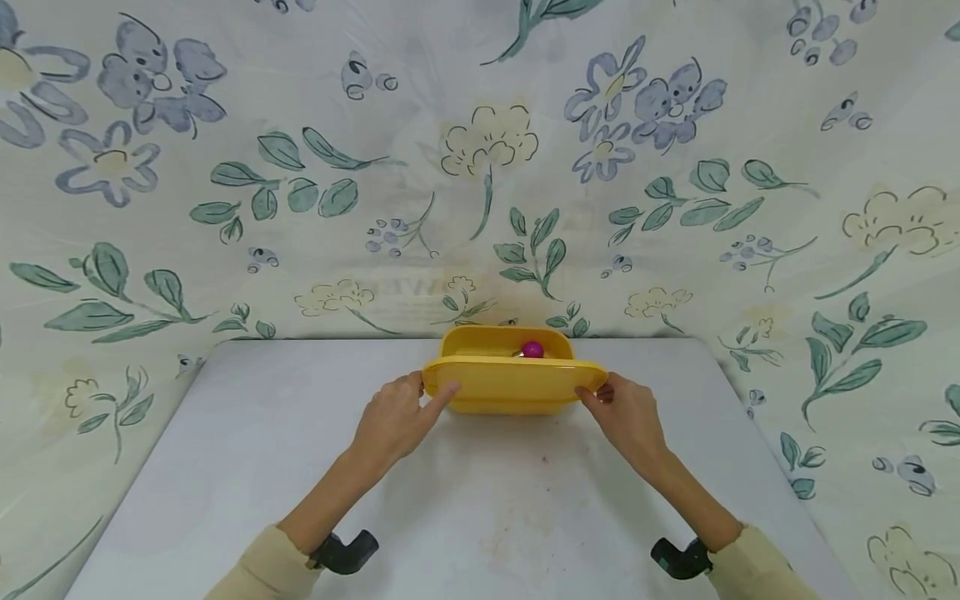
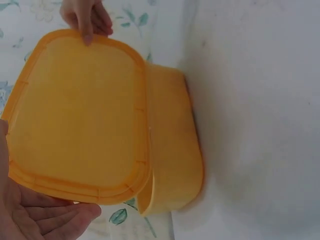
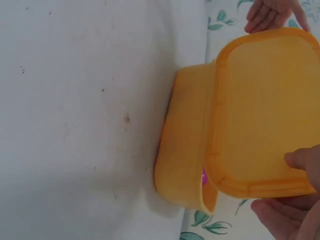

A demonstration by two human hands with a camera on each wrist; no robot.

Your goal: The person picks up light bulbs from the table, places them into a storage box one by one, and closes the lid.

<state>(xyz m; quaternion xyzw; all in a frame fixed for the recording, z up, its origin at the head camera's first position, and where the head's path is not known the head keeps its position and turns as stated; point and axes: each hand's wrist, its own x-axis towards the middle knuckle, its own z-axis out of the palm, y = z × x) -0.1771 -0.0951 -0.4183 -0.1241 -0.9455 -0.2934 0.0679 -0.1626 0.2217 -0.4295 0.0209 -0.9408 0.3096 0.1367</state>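
Note:
A yellow rectangular plastic lid (image 1: 517, 379) is held tilted at the front rim of a matching yellow box (image 1: 480, 340). My left hand (image 1: 393, 417) holds the lid's left end, thumb on the near face and fingers behind the edge. At the opposite end, my right hand (image 1: 626, 421) pinches the lid between thumb and fingers. Inside the box shows a shiny magenta ball (image 1: 532, 349), with a small metallic bit beside it; the lid hides the rest of the contents. In the right wrist view, a gap shows between the lid and the box wall (image 3: 182, 135).
The box stands at the far edge of a white table (image 1: 495, 517) with a few small brown marks. Behind it hangs a floral cloth (image 1: 420, 167), which also runs down both sides. A black wrist camera (image 1: 345, 552) sits on each forearm.

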